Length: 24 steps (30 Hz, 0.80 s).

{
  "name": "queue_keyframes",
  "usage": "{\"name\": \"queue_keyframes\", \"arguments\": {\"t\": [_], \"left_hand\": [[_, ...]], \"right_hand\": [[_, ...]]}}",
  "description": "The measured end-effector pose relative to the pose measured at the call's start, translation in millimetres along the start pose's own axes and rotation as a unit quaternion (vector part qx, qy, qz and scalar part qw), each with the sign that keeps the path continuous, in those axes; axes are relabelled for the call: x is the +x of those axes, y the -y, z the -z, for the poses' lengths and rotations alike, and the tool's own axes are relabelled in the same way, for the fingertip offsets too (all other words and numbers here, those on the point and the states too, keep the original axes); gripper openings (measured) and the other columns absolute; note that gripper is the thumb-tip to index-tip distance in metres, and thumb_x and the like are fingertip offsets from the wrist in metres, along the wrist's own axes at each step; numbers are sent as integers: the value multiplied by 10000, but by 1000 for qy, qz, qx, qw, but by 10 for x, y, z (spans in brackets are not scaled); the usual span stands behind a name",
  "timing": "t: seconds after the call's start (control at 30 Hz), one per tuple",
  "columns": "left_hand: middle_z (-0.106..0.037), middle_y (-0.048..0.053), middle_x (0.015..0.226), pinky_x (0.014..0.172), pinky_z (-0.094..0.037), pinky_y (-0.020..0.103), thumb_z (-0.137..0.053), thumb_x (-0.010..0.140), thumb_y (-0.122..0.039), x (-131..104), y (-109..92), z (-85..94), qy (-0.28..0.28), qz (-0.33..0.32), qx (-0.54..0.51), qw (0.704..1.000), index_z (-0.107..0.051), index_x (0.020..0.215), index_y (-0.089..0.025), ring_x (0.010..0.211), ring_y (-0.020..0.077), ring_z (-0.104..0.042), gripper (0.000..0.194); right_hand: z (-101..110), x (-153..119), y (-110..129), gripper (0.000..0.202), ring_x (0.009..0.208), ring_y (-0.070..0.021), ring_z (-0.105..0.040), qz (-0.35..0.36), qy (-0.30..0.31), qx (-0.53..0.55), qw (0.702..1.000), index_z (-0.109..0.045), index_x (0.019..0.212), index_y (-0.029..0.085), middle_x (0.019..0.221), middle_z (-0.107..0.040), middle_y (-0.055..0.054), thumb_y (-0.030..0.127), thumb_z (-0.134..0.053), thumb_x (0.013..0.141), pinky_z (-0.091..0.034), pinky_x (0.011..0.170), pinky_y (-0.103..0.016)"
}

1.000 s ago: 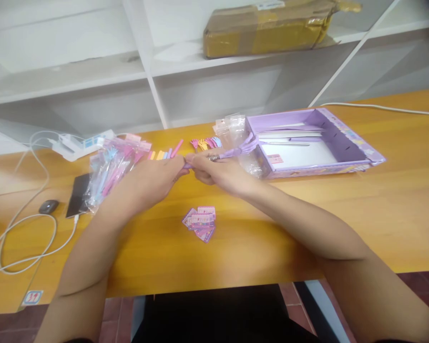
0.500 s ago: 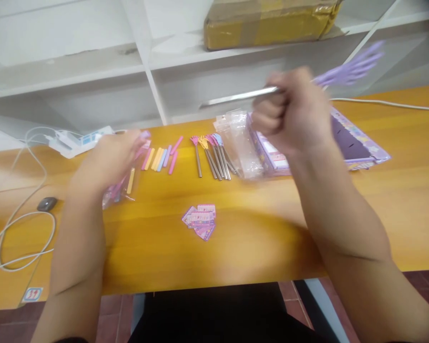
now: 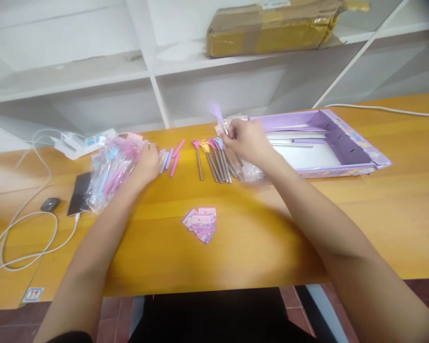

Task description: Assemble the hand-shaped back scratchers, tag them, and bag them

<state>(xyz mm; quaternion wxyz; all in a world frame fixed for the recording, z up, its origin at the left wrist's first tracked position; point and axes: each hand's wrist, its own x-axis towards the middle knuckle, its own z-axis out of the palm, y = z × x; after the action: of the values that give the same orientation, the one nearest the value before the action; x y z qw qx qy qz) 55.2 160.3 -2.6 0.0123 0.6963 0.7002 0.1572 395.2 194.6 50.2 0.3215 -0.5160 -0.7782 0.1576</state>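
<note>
My right hand (image 3: 246, 139) is closed around the metal shaft of a back scratcher, whose purple hand-shaped head (image 3: 216, 112) points up and is blurred. Below it lies a row of back scratchers (image 3: 218, 162) with pink, yellow, purple and blue heads. A crumpled clear plastic bag (image 3: 253, 172) is partly under my right hand. My left hand (image 3: 149, 164) is over the left end of a row of coloured handle sleeves (image 3: 169, 158), its fingertips hidden. Beside that hand rests a clear bag of coloured pieces (image 3: 112, 166).
A purple open box (image 3: 343, 143) with thin metal rods stands at the right. Small printed cards (image 3: 202, 223) lie mid-table. At the left are a power strip (image 3: 93, 140), a black phone (image 3: 79, 193), a mouse (image 3: 50, 204) and white cables. A taped carton (image 3: 271, 31) sits on the shelf.
My right hand has come down and left with the purple back scratcher, turning its head leftward and uncovering the box. My left hand has moved right, from above the bag to the sleeves.
</note>
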Motion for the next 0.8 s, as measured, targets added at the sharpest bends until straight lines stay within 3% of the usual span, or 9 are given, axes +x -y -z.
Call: {"name": "queue_keyframes", "arguments": {"t": [0.07, 0.17, 0.37, 0.5, 0.57, 0.7, 0.8], "left_hand": [[-602, 258, 1410, 1197, -513, 533, -568, 958, -150, -25, 20, -8, 19, -1, 27, 999, -601, 1322, -98, 1361, 392, -620, 369], [-643, 227, 1361, 1129, -560, 500, -584, 977, -202, -38, 35, 14, 55, 10, 67, 996, -646, 1260, -129, 1298, 386, -664, 299], [-695, 245, 1364, 1163, -540, 510, -535, 1020, -265, 44, 176, 165, 49, 33, 91, 994, -693, 1298, -93, 1304, 391, -679, 363], [-684, 289, 1404, 1176, -521, 532, -508, 1028, -281, 80, 391, 374, 19, 90, 140, 986, -711, 1333, -52, 1340, 424, -667, 432], [-686, 290, 1410, 1198, -500, 545, -524, 1031, -328, 85, 485, 436, 30, 103, 158, 982, -735, 1311, -60, 1361, 439, -654, 441], [-679, 295, 1438, 1227, -462, 578, -537, 1047, -480, 82, 570, 393, 79, 98, 174, 977, -749, 1330, -80, 1423, 483, -602, 534], [-579, 352, 1547, 1230, -431, 637, -569, 1024, -490, 55, 550, 316, 28, 100, 182, 978, -657, 1468, -36, 1512, 543, -488, 641]], "right_hand": [[-201, 3, -65, 189, 834, -283, -687, -3, 43, -147, 988, -667, 969, 195, 887, -756, -137, 344, -608, 1069, -458, 772, -376], [-409, -30, -116, 367, 931, -328, -735, 12, 118, -263, 958, -684, 1279, 119, 1067, -796, -231, 344, -423, 1153, -453, 803, -382], [-538, -69, -174, 475, 1000, -354, -767, 52, 163, -315, 934, -622, 1486, 79, 1135, -804, -264, 265, -341, 1152, -441, 830, -383], [-559, -58, -201, 506, 1012, -356, -763, 60, 167, -314, 933, -664, 1469, 100, 1127, -813, -245, 329, -344, 1150, -438, 824, -389], [-559, -48, -204, 528, 993, -351, -761, 57, 165, -312, 934, -719, 1385, 110, 1131, -812, -241, 389, -334, 1155, -433, 811, -386], [-527, -34, -188, 576, 936, -325, -752, 51, 158, -307, 937, -771, 1242, 125, 1107, -812, -227, 441, -296, 1163, -416, 783, -373], [-492, -34, -162, 548, 902, -308, -732, 49, 150, -291, 943, -772, 1216, 143, 1062, -811, -205, 444, -318, 1155, -397, 763, -369]]}}
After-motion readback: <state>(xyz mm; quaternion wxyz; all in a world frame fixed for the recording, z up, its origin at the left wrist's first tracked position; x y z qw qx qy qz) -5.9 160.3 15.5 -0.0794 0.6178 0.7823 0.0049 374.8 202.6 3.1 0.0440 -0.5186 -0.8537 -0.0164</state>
